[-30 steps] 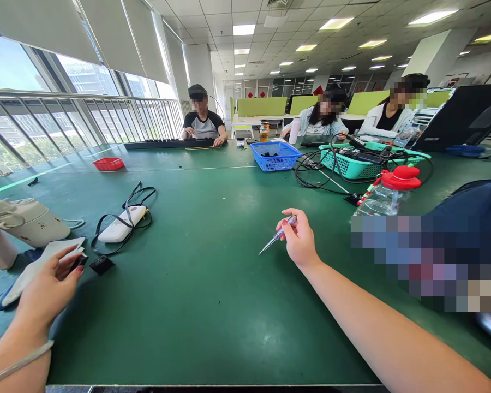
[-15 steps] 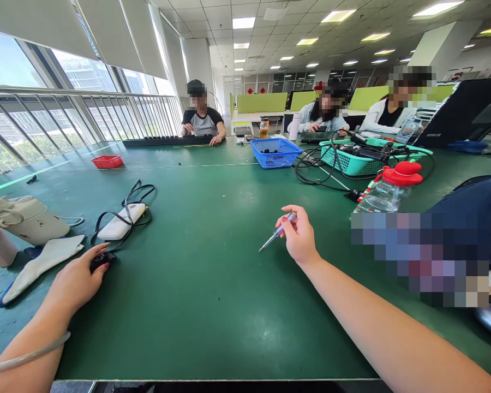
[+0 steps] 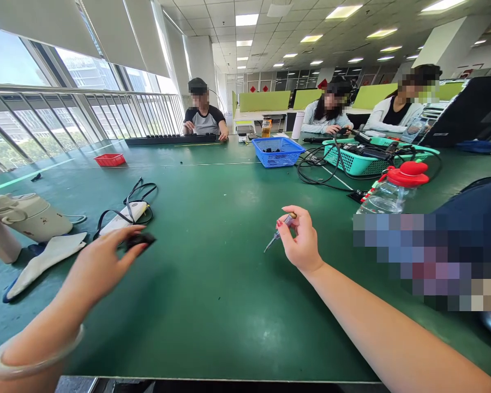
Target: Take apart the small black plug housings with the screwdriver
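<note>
has a small black part (image 3: pixel 144 240) pinched in the left hand (image 3: pixel 100 263), with thumb and fingers drawn in on it and opened only as far as its thickness; cannot make out its details for the blur. holds it apparently just above the green surface (image 3: pixel 213 327), right beside a white device (image 3: pixel 118 222) wound about with a black strap (image 3: pixel 155 189). wears a pale bangle (image 3: pixel 36 365) on the same arm. grips a slim screwdriver (image 3: pixel 275 237) in the right hand (image 3: pixel 301 240), with thumb and fingers closed around its clear handle and the tip slanting down toward the left, well apart from the black part. has a cream and blue flat item (image 3: pixel 45 267) lying near the left forearm, beside a cream container (image 3: pixel 33 215) and a pink phone (image 3: pixel 0 237). shows farther off a red tray (image 3: pixel 109 160), a blue basket (image 3: pixel 279 158) with dark pieces in it, and a green basket (image 3: pixel 354 161) heaped with black cables (image 3: pixel 325 173). includes nearer on the right a clear bottle (image 3: pixel 387 198) with a red lid (image 3: pixel 409 174). faces three people seated across the far side.
</note>
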Available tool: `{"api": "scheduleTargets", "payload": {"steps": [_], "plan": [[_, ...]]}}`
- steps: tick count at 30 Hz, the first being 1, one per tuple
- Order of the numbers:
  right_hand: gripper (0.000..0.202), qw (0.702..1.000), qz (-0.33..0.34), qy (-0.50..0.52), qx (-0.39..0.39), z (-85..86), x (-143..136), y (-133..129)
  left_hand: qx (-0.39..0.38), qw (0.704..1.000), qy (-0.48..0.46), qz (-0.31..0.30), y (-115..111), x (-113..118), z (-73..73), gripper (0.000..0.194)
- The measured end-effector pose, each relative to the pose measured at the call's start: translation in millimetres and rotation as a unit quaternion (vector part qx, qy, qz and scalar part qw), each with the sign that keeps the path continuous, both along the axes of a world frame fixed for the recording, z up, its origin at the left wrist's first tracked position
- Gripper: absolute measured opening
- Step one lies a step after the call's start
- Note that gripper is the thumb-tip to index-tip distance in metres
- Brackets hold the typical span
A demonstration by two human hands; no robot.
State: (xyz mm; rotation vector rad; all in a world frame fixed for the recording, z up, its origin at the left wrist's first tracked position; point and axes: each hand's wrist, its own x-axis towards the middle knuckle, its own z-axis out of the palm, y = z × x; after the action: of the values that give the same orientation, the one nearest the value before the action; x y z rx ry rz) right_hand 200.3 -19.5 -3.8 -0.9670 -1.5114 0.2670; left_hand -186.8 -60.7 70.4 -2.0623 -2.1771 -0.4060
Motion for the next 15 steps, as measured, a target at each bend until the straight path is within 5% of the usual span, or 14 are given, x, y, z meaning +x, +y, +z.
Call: {"api": "scheduleTargets", "payload": {"steps": [3,6,10,15], "plan": [[0.024,0.989,0.02,-0.113,0.096,3.2,-2,-4,-0.012,0.977,-0.039,-0.208,0,65,8.1,0.037],[0.031,0.976,0.051,-0.166,0.13,3.3,-5,-5,-0.046,0.945,-0.039,-0.321,10,126,3.7,0.036],[0.04,0.974,0.062,-0.168,0.142,1.8,-7,-4,-0.071,0.928,-0.027,-0.365,33,176,-15.1,0.035],[0.038,0.982,0.06,-0.147,0.105,1.0,-3,-2,-0.065,0.919,-0.058,-0.384,51,181,-48.2,0.03]]}}
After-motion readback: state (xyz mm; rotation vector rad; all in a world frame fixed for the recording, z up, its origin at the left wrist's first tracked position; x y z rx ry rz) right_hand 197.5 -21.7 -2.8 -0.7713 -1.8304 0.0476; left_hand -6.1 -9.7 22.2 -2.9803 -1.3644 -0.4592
